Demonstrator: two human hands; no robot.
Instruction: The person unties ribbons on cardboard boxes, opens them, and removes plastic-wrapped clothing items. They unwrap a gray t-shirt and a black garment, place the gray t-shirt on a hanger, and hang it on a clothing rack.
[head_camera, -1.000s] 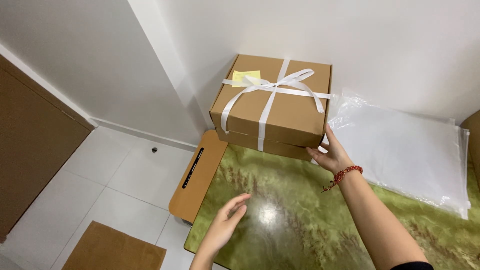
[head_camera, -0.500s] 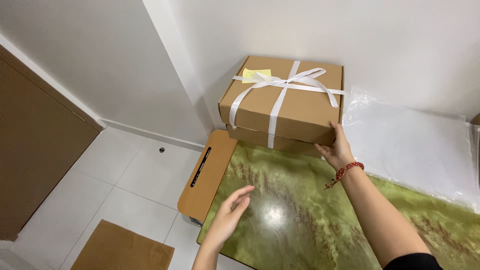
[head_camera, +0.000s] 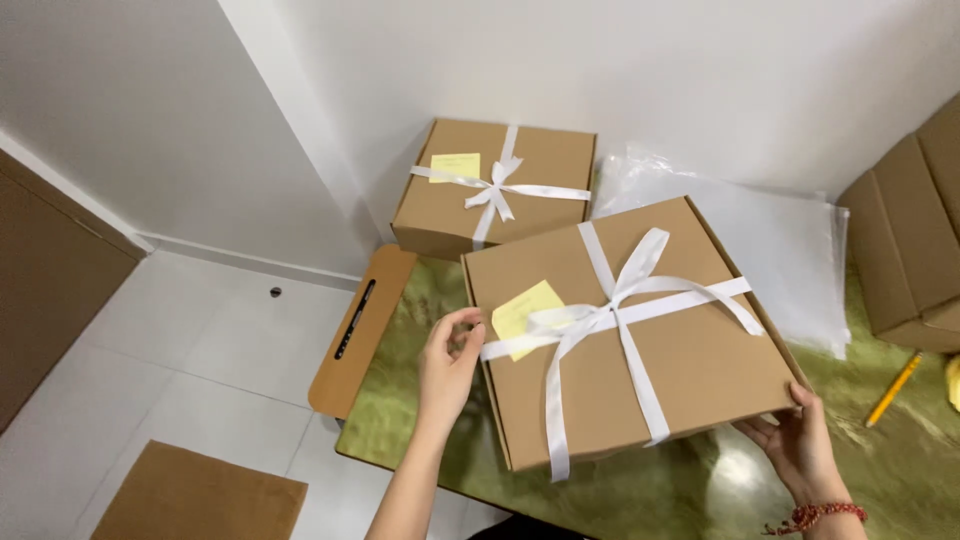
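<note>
White walls meet in a corner at 12 o'clock, and below them a green marbled tabletop (head_camera: 640, 500) fills the lower right of the head view, with pale floor tiles (head_camera: 190, 340) off to 9 o'clock. 2 brown cardboard boxes sit in view, each tied with a white ribbon and carrying a yellow sticky note.

The nearer box (head_camera: 690, 350) lies at the centre, tilted so its top faces the camera, its ribbon bow (head_camera: 575, 320) just right of its note (head_camera: 525, 312). The left hand (head_camera: 447, 368) is at the box's 9 o'clock edge, fingers curled loosely with the fingertips touching the cardboard near the ribbon end. The right hand (head_camera: 795, 450) is at the box's 5 o'clock corner, thumb on the top edge and fingers underneath, holding the box. A red beaded bracelet (head_camera: 815, 517) circles that wrist.

The second box (head_camera: 495, 185) rests at 11 o'clock against the wall, apart from the held one. Clear plastic sheeting (head_camera: 770, 250) lies flat at 2 o'clock, partly behind the nearer box. More plain cardboard cartons (head_camera: 910, 240) stand at 3 o'clock, and a yellow pencil (head_camera: 893, 388) lies on the table just below them. A wooden board (head_camera: 362, 330) with a dark slot sticks out from the table's left edge. A brown mat (head_camera: 200, 495) lies on the floor at 7 o'clock.
</note>
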